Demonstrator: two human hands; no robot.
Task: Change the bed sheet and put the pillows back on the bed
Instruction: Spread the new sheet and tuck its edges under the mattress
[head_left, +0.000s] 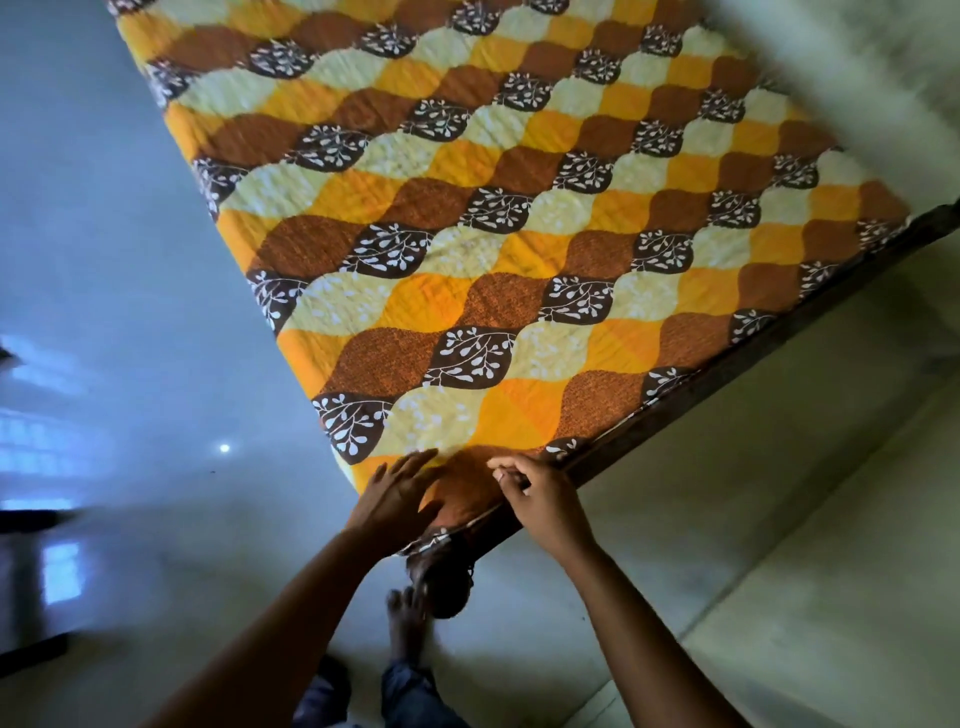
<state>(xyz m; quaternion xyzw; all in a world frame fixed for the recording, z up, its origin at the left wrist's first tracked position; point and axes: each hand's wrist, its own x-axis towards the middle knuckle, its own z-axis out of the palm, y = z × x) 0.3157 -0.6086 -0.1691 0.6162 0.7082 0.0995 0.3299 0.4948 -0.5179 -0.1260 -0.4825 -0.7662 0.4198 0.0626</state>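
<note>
Bed sheet (519, 218), patterned orange, brown and cream, lies spread over the whole bed, stretching away from both grips. It looks light, soft and limp, and would likely wrinkle or slide if tugged, so the corner hem is the best hold. Dark bed frame (727, 364) runs off beside the right grip (545, 501), which appears to pinch the sheet's edge. The left grip (397, 493) rests flat, fingers straight, on the corner just beside it.

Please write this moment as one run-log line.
left hand: flat on bed sheet corner | right hand: pinches bed sheet edge | pillows: none in view
</note>
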